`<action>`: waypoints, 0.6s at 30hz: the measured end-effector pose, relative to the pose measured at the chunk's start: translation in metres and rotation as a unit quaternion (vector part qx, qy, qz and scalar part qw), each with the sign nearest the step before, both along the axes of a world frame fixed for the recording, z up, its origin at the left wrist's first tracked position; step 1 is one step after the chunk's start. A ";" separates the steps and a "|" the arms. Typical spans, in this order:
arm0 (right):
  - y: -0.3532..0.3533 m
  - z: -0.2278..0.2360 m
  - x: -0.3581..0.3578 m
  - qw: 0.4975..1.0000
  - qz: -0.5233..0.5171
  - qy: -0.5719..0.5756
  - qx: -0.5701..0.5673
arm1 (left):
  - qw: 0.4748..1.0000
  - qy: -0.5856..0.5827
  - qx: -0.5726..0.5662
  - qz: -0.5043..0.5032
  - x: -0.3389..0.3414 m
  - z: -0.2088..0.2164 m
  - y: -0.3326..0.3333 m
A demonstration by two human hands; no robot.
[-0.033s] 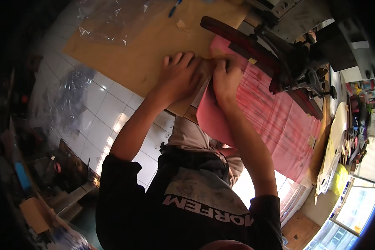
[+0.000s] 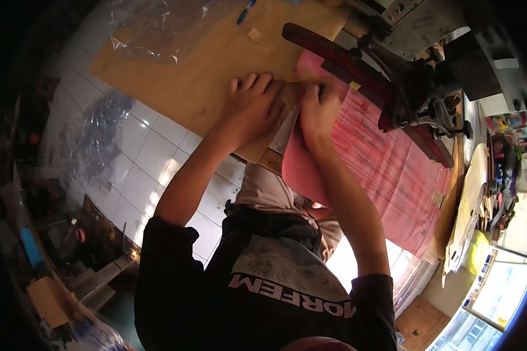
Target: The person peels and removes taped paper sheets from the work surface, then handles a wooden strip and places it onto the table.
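My left hand rests on the brown paper covering the table, fingers bent and a little apart, with nothing visible in its grasp. Just right of it, my right hand is closed, pinching the left edge of a pink sheet with dark streaks. A near flap of that sheet is lifted and curves beneath my right forearm. Between the hands shows a strip of pale surface at the sheet's edge. What lies under my right fingertips is hidden.
Over the pink sheet reaches a dark red machine arm with metal linkages. Clear plastic lies at the far left of the brown paper, near a blue pen. More plastic is by the tiled floor. A cluttered shelf stands at right.
The pink sheet's lifted near flap has shifted slightly right, baring more of the table edge beside it. Both hands stay almost in place.
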State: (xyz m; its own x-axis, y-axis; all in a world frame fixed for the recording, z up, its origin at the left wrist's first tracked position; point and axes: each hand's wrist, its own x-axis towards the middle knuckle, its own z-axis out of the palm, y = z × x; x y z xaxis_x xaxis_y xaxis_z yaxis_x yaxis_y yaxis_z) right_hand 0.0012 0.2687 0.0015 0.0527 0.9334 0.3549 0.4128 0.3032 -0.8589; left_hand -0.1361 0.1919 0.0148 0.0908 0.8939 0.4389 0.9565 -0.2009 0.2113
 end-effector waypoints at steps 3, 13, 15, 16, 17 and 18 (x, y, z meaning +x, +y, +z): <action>-0.004 0.009 0.003 0.998 0.005 0.050 -0.026 | 1.000 -0.019 -0.001 -0.003 0.000 0.002 -0.002; -0.013 0.025 0.007 0.993 0.071 0.052 -0.075 | 0.978 -0.203 -0.041 0.015 0.007 0.009 0.021; -0.014 0.033 0.017 0.987 0.111 0.037 -0.108 | 0.937 -0.333 -0.100 -0.019 0.018 0.017 0.029; -0.015 0.038 0.023 0.989 0.095 0.040 -0.105 | 0.925 -0.369 -0.086 -0.029 0.021 0.020 0.031; -0.019 0.047 0.032 0.981 0.134 0.056 -0.125 | 0.910 -0.404 -0.076 -0.044 0.026 0.023 0.035; -0.025 0.052 0.039 0.972 0.172 0.073 -0.146 | 0.909 -0.401 -0.086 -0.066 0.025 0.024 0.038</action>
State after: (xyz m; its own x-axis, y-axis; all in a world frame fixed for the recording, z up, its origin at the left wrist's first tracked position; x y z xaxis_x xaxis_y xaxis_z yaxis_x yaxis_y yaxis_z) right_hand 0.0402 0.2434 0.0533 -0.2497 0.9646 0.0845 0.1978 0.1362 -0.9707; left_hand -0.1113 0.2298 0.0388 -0.0856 0.9602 0.2660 0.4500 -0.2009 0.8701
